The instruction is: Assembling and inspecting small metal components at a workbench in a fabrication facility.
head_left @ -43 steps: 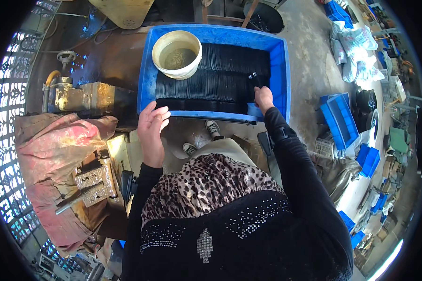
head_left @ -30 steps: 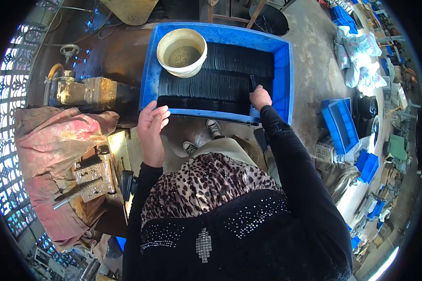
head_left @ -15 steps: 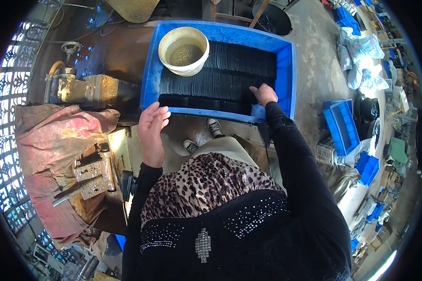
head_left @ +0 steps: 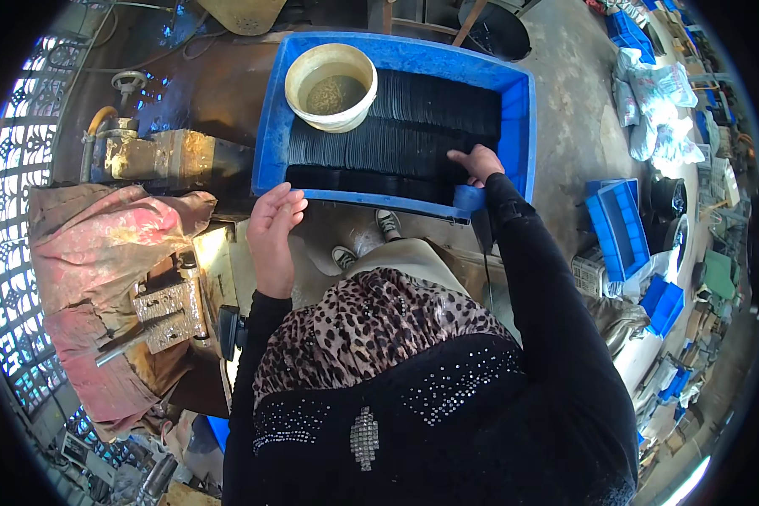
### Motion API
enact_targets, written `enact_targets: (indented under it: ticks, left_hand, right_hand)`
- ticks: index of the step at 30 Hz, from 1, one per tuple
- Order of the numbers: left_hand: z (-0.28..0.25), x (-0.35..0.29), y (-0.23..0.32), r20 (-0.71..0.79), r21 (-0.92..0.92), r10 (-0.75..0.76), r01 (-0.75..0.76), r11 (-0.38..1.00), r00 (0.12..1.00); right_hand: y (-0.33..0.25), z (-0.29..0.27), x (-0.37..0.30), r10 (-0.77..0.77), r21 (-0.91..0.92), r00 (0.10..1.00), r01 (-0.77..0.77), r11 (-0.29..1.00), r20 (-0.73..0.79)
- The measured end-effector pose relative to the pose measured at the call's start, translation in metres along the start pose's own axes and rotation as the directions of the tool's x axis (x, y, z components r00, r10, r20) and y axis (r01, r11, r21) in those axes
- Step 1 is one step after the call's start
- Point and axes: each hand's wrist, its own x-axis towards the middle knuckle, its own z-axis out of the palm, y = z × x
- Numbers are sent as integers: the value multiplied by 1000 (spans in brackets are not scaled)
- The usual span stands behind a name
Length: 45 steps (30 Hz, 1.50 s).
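A blue plastic crate [head_left: 396, 52] holds tightly packed rows of thin black plates [head_left: 363, 145]. My right hand [head_left: 482, 164] is over the right end of the near row, its thumb pointing left and its fingers curled down, so whatever they grip is hidden. Just below that hand, at the crate's near wall, shows a small rounded blue piece [head_left: 470, 197]. My left hand [head_left: 273, 226] is by the near left corner of the rim, palm turned inward, fingers loosely bent and nothing visible in them. An off-white bucket [head_left: 332, 120] with murky, grainy contents sits over the plates at the far left of the crate.
To the left are a rusty valve and pipe [head_left: 156, 158], a stained pink cloth [head_left: 101, 244] and a metal clamp-like fixture [head_left: 170, 316]. On the right floor lie blue bins [head_left: 617, 232] and white sacks [head_left: 654, 110]. A dark round tub [head_left: 496, 34] stands beyond the crate.
My right hand has turned slightly and lifted a little, baring more of the blue piece below it. The left hand stays by the rim. The view has shifted slightly.
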Motion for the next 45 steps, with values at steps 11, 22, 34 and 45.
enact_targets:
  ticks: [11, 22, 34, 45]
  left_hand:
    - [5, 2, -9, 20, -40, 135, -134, 990, 991]
    - [8, -7, 3, 83, 1, 201, -202, 979, 976]
    - [14, -32, 37, 195, 140, 231, -260, 955, 953]
    - [48, -34, 36, 333, 118, 335, -392, 912, 881]
  right_hand:
    - [35, 20, 21, -276, -146, 961, 268, 952, -34]
    - [-112, -98, -147, -731, -151, 669, 715, 683, -136]
    - [-150, -92, -209, -930, -185, 366, 913, 364, -27]
    - [-211, -142, -274, -941, 292, 177, 952, 89, -290]
